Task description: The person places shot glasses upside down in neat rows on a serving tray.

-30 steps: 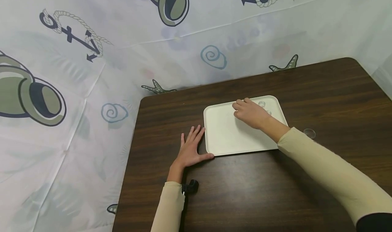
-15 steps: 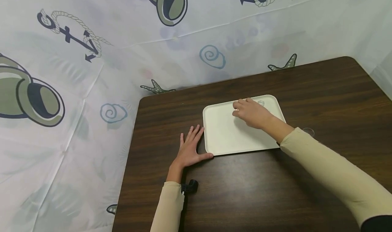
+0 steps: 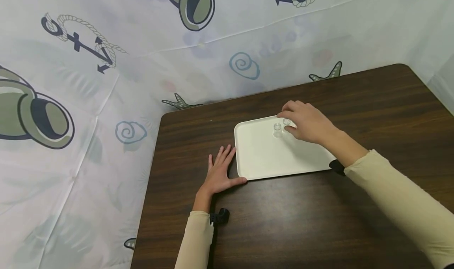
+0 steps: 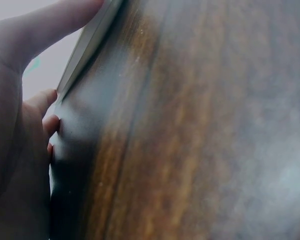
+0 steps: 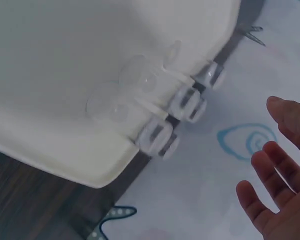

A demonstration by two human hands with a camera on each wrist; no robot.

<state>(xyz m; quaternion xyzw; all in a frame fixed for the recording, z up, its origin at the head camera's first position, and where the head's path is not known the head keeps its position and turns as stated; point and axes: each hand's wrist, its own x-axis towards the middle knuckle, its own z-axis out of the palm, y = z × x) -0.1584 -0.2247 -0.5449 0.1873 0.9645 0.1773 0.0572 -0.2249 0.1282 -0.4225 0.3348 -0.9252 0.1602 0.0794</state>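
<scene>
Small clear plastic pieces, each with a round disc base and a thick knob on top, stand on the white tray [image 3: 255,152]. One clear piece [image 3: 278,129] shows whole in the head view; another [image 3: 286,122] sits partly behind my right fingers. The right wrist view shows a row of them near the tray's far rim, with a near piece [image 5: 157,137] and a middle piece [image 5: 186,102]. My right hand [image 3: 313,123] hovers over the tray, its fingers parted and apart from the pieces. My left hand [image 3: 218,176] lies spread, thumb at the tray's front-left corner and fingertips at its left edge.
Under the tray is a dark wood-grain table [image 3: 283,221]. A patterned cloth [image 3: 205,68] with anchors and starfish hangs behind and to the left. Black wrist cameras, such as the left one [image 3: 220,216], stick out below the hands.
My right hand has moved right and back, its fingers opening away from the clear pieces, which now show where it was. My left hand has stayed at the tray.
</scene>
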